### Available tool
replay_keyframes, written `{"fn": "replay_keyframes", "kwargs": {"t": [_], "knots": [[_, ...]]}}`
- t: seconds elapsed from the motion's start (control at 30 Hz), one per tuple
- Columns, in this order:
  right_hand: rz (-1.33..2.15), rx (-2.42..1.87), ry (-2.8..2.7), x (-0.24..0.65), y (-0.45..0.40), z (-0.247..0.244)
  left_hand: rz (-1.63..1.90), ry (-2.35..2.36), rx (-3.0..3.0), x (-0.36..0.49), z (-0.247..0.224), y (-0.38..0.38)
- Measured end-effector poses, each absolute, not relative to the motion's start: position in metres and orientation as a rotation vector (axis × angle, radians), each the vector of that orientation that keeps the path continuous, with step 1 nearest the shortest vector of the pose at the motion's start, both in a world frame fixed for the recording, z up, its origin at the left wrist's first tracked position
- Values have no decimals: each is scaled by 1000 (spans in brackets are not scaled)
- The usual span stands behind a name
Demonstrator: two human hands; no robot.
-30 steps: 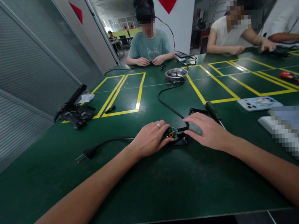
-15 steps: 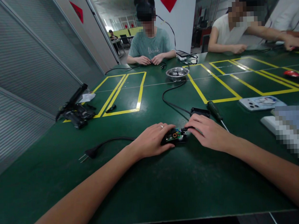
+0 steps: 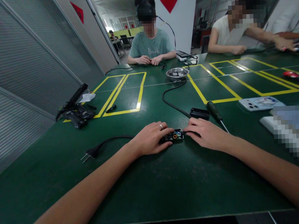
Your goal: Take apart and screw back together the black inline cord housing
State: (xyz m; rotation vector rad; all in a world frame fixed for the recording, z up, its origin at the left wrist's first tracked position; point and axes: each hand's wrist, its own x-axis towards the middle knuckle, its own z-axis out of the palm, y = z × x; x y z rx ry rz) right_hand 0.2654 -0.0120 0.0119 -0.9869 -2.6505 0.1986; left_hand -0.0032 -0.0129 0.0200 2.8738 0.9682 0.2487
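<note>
My left hand (image 3: 154, 138) is closed around the left end of a small black case with a bare circuit board (image 3: 175, 136) in it, low over the green table. A copper-coloured ring part and thin wires show on the board. At the case's right end my right hand (image 3: 204, 131) pinches a black cable (image 3: 187, 133) where it meets the case. A black two-pin plug (image 3: 92, 152) lies to the left, its cord running under my left hand. Behind my right hand rests an open black cover (image 3: 200, 113), hollow side up.
A screwdriver (image 3: 217, 114) lies right of the cover, near a phone (image 3: 260, 103). Farther back stands a metal bowl (image 3: 177, 74) with small parts. Black parts (image 3: 77, 114) are heaped at left. Two people sit across the table (image 3: 152, 187).
My right hand has lowered slightly, bringing the cable end down to the case's right end. The case now sits flatter, and more of the black cover shows behind my hand.
</note>
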Motion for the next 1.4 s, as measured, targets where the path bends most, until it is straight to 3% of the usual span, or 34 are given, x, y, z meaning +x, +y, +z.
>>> {"fn": "replay_keyframes", "kwargs": {"t": [0.23, 0.53, 0.9, 1.13, 1.4], "knots": [[167, -951, -2690, 266, -12, 15, 234, 953, 2820, -4, 28, -14], [184, -947, -2659, 266, -11, 10, 30, 1137, 2168, -32, 44, 2], [131, -939, -2657, 263, -12, 16, 53, 1124, 2509, -25, 44, -4], [-190, -1312, -2497, 292, 18, 14, 41, 1091, 2439, -26, 43, -1], [-278, -1428, -2454, 303, 25, 17, 61, 1091, 2363, -30, 37, 3]]}}
